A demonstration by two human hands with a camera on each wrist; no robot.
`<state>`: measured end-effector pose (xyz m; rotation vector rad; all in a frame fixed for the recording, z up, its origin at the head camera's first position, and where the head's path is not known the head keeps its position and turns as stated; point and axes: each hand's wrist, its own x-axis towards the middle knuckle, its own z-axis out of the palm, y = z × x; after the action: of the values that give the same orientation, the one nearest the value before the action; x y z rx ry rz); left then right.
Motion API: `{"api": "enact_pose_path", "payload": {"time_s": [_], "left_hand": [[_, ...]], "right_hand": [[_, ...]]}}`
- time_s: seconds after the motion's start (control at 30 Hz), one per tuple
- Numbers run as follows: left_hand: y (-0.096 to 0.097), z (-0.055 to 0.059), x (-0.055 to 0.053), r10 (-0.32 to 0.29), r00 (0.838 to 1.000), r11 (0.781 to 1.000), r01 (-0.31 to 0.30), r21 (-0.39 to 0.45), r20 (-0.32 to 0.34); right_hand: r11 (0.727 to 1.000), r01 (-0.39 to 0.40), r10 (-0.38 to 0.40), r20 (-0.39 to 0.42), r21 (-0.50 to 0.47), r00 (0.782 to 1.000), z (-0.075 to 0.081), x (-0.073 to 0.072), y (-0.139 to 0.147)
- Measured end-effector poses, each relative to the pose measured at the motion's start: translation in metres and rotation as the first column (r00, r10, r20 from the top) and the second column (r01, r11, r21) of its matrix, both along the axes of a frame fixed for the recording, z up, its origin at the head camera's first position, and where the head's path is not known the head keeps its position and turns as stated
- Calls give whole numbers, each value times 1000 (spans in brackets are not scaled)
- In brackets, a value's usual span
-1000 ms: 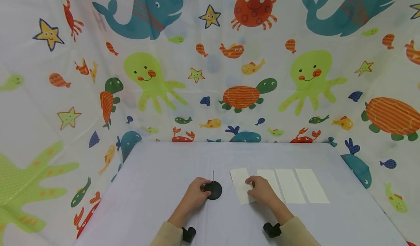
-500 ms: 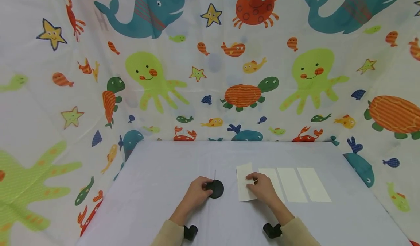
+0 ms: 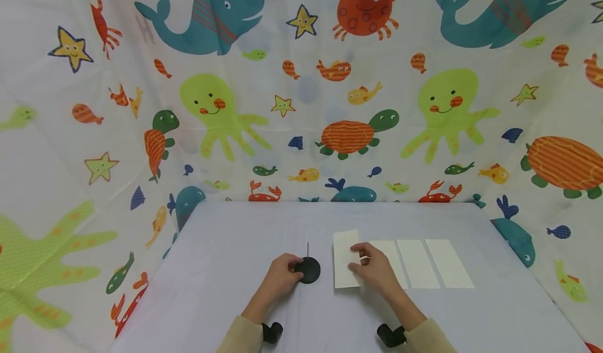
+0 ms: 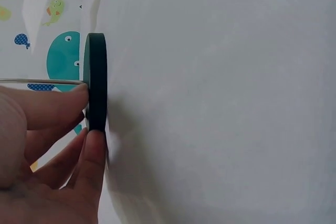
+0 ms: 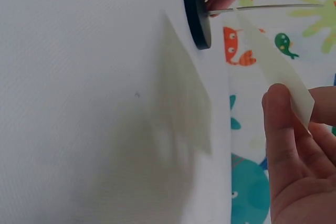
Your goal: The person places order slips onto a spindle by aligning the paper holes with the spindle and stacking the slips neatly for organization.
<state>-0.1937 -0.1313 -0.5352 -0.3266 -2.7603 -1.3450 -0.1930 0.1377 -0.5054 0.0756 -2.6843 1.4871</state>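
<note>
In the head view my left hand (image 3: 281, 275) pinches the left rim of a receipt spike (image 3: 309, 271), which has a round black base and a thin upright metal rod. The left wrist view shows my thumb and fingers (image 4: 93, 156) on the edge of the base (image 4: 98, 103). My right hand (image 3: 377, 270) pinches a cream paper slip (image 3: 345, 264) by its right edge, between thumb and fingers. The right wrist view has this held slip (image 5: 281, 69) raised off the table, near the rod (image 5: 273, 7) but apart from it.
To the right, more cream slips lie in a row on the white table (image 3: 235, 238): one partly behind my right hand (image 3: 388, 253), then a middle slip (image 3: 418, 264) and an outer slip (image 3: 449, 264). A sea-animal curtain (image 3: 301, 133) hangs behind the table.
The slip in my right hand has risen off the table and turned from slanted to nearly straight. My left hand stays on the spike's base.
</note>
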Motion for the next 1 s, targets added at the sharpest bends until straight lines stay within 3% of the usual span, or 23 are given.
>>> {"api": "enact_pose_path", "payload": {"time_s": [0.37, 0.77, 1.0], "left_hand": [[3, 2, 2, 54, 998, 999, -53, -8, 24], [1, 6, 1, 51, 999, 999, -51, -7, -6], [2, 19, 1, 59, 998, 996, -60, 60, 14]], "right_hand": [[996, -29, 25, -45, -84, 999, 13, 8, -8], [985, -39, 33, -42, -167, 999, 36, 15, -17], [966, -19, 16, -13, -257, 1000, 43, 18, -26]]}}
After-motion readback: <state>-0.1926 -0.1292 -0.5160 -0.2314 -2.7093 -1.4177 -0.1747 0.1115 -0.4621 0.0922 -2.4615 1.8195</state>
